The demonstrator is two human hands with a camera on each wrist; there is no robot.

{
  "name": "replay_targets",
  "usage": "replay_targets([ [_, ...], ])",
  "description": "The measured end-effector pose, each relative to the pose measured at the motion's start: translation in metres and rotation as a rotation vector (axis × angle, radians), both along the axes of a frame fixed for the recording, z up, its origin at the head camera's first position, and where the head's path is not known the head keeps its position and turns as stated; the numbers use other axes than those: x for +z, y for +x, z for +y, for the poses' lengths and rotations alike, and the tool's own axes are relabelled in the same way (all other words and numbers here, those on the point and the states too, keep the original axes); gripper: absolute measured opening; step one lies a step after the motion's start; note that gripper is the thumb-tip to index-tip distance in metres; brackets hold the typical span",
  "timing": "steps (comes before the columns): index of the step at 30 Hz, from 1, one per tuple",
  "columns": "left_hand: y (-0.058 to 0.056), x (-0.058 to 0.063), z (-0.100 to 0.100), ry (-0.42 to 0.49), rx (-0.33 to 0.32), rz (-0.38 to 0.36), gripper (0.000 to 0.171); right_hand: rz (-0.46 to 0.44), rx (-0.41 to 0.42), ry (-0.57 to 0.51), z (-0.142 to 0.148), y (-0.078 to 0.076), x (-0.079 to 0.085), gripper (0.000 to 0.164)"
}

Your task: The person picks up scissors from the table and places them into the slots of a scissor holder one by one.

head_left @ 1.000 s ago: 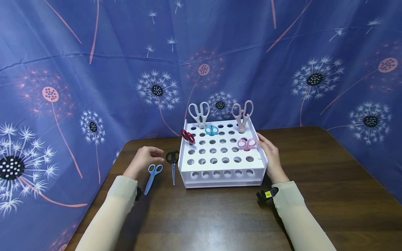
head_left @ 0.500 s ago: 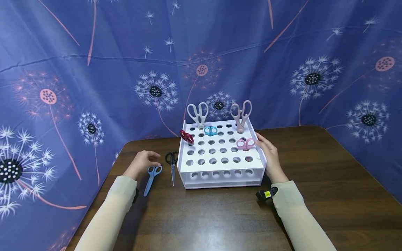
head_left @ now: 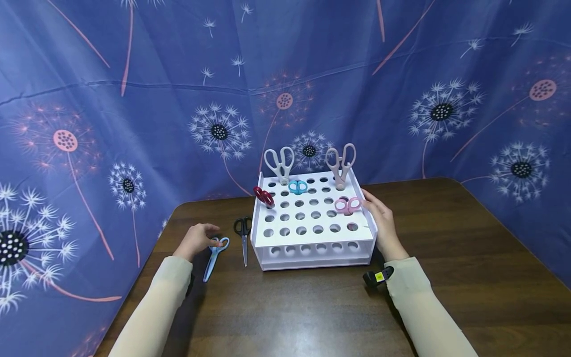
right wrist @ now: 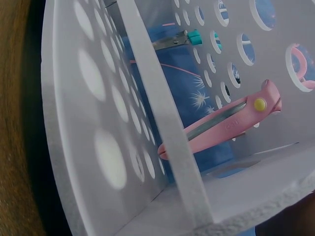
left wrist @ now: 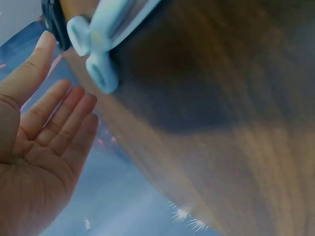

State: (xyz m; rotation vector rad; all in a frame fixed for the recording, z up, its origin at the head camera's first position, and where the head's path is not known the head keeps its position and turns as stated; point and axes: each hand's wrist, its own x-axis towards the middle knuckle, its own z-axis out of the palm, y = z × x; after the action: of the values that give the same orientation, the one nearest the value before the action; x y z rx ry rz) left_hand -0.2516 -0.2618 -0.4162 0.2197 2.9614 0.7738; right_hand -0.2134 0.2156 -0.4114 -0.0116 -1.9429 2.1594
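Observation:
My left hand (head_left: 198,241) reaches over the light blue scissors (head_left: 214,260), its fingertips overlapping their finger loops in the head view. In the left wrist view its thumb and fingers are spread apart, near the loops. Black-handled scissors (head_left: 243,233) lie just to the right, blades toward me. A white rack (head_left: 314,235) with rows of round holes stands on the table. My right hand (head_left: 385,225) rests against its right side, thumb at the upper edge. Beside that thumb, pink scissors (head_left: 348,205) stand in a hole, their covered blades (right wrist: 221,123) hanging down inside.
White scissors (head_left: 280,163) and pale pink-beige scissors (head_left: 341,163) stand tall in the rack's back part. Red scissors (head_left: 264,197) are at its left edge, small teal scissors (head_left: 298,187) near the back. A patterned blue cloth (head_left: 169,59) hangs behind the wooden table (head_left: 303,312).
My left hand has come down and toward me, from beyond the light blue scissors to their loops. My right hand stays at the rack, and the view has shifted slightly.

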Motion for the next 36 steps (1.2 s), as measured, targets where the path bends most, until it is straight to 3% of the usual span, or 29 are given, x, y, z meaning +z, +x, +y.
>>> replay_targets([
  [8,0.002,-0.009,0.001,-0.061,0.027,-0.028,0.061,-0.005,0.001,-0.006,0.000,0.001,0.000,0.048],
  [18,0.004,-0.009,0.007,-0.111,0.006,0.005,0.068,-0.013,-0.005,-0.003,-0.001,0.000,0.001,0.048],
  [36,0.004,-0.014,0.009,-0.117,0.047,0.038,0.057,-0.042,0.007,0.015,0.000,0.001,0.000,0.048],
])
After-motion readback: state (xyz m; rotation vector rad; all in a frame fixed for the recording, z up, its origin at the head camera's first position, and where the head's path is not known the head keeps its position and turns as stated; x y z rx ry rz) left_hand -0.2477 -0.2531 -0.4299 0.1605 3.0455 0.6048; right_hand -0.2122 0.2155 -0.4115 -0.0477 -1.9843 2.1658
